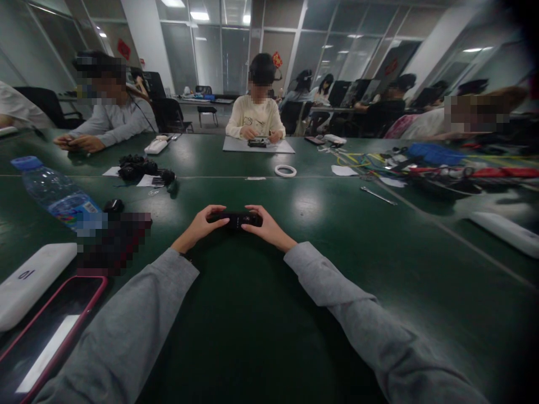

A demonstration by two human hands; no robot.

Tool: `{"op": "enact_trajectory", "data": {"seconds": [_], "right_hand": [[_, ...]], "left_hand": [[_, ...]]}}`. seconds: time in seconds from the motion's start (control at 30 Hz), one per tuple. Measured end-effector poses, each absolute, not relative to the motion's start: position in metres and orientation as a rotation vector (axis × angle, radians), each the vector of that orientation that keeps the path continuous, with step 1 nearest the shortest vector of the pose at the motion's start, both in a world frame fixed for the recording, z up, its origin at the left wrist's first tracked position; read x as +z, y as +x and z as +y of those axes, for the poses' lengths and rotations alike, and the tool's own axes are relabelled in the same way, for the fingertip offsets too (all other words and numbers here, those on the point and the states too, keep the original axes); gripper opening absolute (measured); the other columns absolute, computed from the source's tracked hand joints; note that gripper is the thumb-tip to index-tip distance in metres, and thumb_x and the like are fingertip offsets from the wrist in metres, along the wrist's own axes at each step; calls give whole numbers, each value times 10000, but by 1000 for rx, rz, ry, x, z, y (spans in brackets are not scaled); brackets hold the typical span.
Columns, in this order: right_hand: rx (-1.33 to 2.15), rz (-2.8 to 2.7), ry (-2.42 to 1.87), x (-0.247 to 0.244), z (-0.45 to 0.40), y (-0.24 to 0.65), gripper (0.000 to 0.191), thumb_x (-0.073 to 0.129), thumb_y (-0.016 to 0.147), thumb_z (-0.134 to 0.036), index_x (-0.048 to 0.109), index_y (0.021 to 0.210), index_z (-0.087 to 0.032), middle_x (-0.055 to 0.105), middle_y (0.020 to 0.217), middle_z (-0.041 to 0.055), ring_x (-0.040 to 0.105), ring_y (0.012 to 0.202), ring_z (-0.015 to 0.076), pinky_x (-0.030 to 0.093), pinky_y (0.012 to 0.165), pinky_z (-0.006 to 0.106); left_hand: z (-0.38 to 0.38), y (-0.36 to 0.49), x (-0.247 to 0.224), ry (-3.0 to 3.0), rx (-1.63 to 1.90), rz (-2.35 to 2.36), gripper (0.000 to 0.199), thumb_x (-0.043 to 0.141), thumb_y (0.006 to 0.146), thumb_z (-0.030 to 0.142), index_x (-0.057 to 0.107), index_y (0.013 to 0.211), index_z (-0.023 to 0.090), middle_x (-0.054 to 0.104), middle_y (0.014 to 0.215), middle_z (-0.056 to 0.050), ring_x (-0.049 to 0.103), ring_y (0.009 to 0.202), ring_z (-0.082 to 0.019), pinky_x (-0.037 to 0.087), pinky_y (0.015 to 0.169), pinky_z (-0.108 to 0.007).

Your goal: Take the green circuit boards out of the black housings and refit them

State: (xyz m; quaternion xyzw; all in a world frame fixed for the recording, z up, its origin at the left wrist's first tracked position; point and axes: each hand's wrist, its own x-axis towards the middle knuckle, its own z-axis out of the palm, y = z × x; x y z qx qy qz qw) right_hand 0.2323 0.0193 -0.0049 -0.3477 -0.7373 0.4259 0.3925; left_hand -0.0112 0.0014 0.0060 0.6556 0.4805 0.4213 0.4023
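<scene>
Both my hands hold a small black device with white markings, low over the green table in front of me. My left hand grips its left end, thumb along the near side and fingers curled over the far side. The right end sits in the grip of my right hand, thumb also on the near face. The device's exact kind is too small and dark to make out. Its underside is hidden, so I cannot tell whether it touches the table.
To the left lie a water bottle, a white power bank and a red-edged phone. Further out are black gear, a white ring, a wrench and tangled cables. A person sits opposite.
</scene>
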Motion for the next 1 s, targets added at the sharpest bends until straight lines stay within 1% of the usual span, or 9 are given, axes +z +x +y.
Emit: {"op": "enact_trajectory", "data": {"seconds": [0.13,0.23,0.33,0.47,0.6,0.77,1.0], "right_hand": [[1108,-1868,-855,-3,19,232,583,733,766,-294,443,1267,-220,533,1125,62,544,1063,212,423,971,418],[1109,-1863,-861,1,16,232,577,737,761,-284,452,1257,-208,535,1129,68,543,1066,214,427,967,416],[1114,-1857,-893,5,14,231,583,743,757,-286,450,1255,-208,546,1122,69,547,1066,217,424,972,425],[1129,-1818,-908,3,15,230,574,728,777,-319,434,1259,-217,572,1065,54,576,1016,206,434,960,430],[1129,-1804,-926,-2,18,230,576,715,788,-367,428,1267,-221,575,1066,55,577,1014,208,441,949,427],[1158,-1788,-921,2,16,229,594,738,760,-342,434,1252,-205,575,1039,57,579,991,217,458,910,419],[1226,-1717,-932,2,17,231,606,768,726,-336,437,1219,-214,583,1039,49,583,991,211,461,913,413]], "left_hand": [[2,-9,6,1682,1054,1329,470,622,784,480,583,1161,201,613,1194,-104,567,1119,-241,407,995,-444],[1,-7,6,1706,1035,1348,476,595,798,499,582,1165,195,620,1172,-106,581,1083,-239,430,964,-438],[1,-7,6,1718,1036,1336,484,581,806,506,573,1175,193,623,1169,-108,578,1090,-241,438,953,-429],[0,-8,8,1729,1029,1307,492,569,813,510,564,1175,177,624,1167,-118,581,1087,-242,446,942,-426],[-1,-8,9,1741,1007,1295,498,560,821,510,549,1187,172,625,1163,-123,591,1075,-241,454,934,-428],[-2,-7,11,1763,994,1285,506,583,808,501,539,1190,173,636,1126,-119,601,1061,-241,457,933,-426],[-2,-7,11,1783,974,1310,526,595,792,511,534,1199,183,624,1099,-106,602,1039,-239,462,928,-426]]}}
